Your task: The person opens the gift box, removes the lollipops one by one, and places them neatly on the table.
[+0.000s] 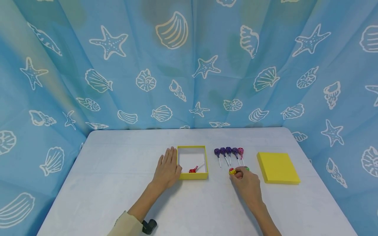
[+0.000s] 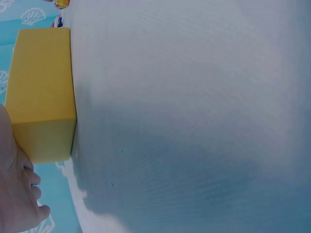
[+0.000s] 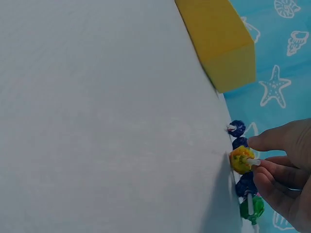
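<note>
My left hand (image 1: 166, 169) lies along the left side of a yellow box (image 1: 193, 176), fingers straight and thumb at its near left corner. Inside the box, which has a white interior, lies a red lollipop (image 1: 193, 170) with its stick pointing to the far right. To the right, my right hand (image 1: 247, 187) pinches a yellow lollipop (image 3: 241, 160) by its white stick between thumb and fingers. A green lollipop (image 3: 252, 209) lies beside that hand, mostly hidden by it in the head view. Just beyond are several purple lollipops (image 1: 228, 150) and a pink lollipop (image 1: 240, 150) in a row.
On the right side of the white table (image 1: 118, 157) rests a yellow square lid (image 1: 279, 167), top side up. A blue curtain (image 1: 189, 65) with white shells and starfish hangs behind the table and along both sides.
</note>
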The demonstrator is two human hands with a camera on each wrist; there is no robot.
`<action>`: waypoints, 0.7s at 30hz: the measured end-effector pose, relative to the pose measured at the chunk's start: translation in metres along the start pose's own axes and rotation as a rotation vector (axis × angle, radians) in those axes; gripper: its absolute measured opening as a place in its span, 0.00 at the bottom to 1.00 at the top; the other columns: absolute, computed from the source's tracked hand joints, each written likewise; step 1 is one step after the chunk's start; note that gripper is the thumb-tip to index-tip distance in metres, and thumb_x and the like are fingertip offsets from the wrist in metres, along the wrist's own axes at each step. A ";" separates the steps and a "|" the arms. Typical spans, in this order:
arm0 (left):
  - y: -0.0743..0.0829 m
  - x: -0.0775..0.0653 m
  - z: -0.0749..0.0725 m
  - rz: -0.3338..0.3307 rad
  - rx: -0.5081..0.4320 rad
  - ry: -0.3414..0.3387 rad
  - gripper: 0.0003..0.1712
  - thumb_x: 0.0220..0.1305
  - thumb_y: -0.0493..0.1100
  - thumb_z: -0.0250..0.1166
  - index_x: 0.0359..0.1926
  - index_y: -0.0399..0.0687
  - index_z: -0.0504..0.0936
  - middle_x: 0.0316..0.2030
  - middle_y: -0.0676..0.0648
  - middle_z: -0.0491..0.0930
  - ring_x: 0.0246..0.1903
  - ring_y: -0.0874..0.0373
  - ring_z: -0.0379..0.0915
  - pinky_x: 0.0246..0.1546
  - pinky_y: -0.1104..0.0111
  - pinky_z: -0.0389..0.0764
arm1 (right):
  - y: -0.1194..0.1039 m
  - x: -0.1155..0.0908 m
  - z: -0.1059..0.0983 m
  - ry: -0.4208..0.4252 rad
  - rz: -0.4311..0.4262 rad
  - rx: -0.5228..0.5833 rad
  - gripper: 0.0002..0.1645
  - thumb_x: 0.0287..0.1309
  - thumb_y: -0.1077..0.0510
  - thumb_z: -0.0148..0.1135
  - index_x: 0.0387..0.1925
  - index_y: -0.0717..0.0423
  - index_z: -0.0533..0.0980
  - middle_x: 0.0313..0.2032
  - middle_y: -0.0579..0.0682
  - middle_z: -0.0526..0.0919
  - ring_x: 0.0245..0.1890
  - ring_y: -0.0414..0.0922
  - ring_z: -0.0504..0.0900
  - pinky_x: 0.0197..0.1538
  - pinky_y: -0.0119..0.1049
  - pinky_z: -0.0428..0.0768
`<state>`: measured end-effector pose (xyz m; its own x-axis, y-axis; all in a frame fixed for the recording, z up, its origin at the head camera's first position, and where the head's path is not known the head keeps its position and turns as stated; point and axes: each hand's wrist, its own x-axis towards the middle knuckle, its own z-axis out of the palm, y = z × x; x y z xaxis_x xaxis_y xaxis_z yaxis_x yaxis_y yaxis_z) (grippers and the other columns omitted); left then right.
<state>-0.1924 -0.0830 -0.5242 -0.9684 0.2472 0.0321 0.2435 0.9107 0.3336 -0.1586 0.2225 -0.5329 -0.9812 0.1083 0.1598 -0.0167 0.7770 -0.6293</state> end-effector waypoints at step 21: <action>0.000 0.001 0.001 -0.008 -0.017 -0.003 0.37 0.75 0.47 0.43 0.77 0.32 0.48 0.77 0.37 0.46 0.76 0.44 0.37 0.72 0.49 0.43 | -0.072 0.030 0.011 -0.200 -0.314 0.213 0.20 0.55 0.59 0.74 0.50 0.59 0.84 0.42 0.52 0.87 0.41 0.45 0.85 0.47 0.36 0.83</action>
<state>-0.1931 -0.0826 -0.5253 -0.9702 0.2410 0.0265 0.2348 0.9070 0.3495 -0.1888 0.1627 -0.4914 -0.9397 -0.2517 0.2316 -0.3396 0.6053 -0.7200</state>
